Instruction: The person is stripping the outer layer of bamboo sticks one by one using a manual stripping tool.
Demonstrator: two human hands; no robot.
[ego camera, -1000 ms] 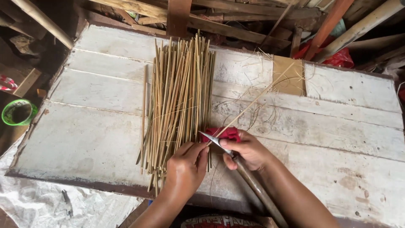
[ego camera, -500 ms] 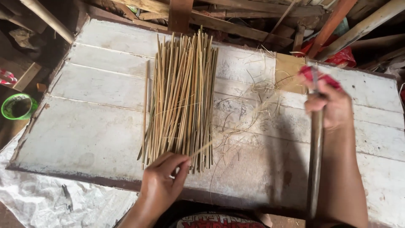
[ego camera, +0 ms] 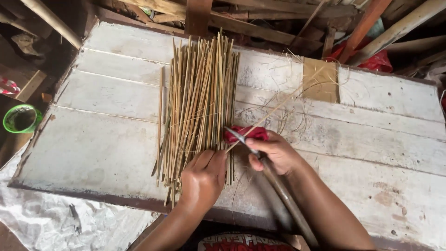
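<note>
A pile of thin bamboo sticks [ego camera: 200, 97] lies lengthwise on a worn white plank table [ego camera: 107, 139]. My left hand [ego camera: 203, 179] rests on the near ends of the sticks and pinches one thin strip [ego camera: 278, 106] that slants up to the right. My right hand [ego camera: 274, 151] grips a long-handled knife [ego camera: 278, 186] with red cloth [ego camera: 246, 134] wrapped near its blade. The blade tip [ego camera: 233, 134] lies against the strip, just right of the pile.
Loose fine shavings [ego camera: 297, 116] and a brown cardboard patch [ego camera: 320, 80] lie right of the pile. A green cup [ego camera: 21, 118] stands off the table's left edge. Wooden beams and poles [ego camera: 260, 18] crowd the far side. White sheeting [ego camera: 42, 218] covers the floor at lower left.
My right hand came back from the far right to the pile's near end with the knife. My left hand moved up onto the stick ends and took hold of a strip.
</note>
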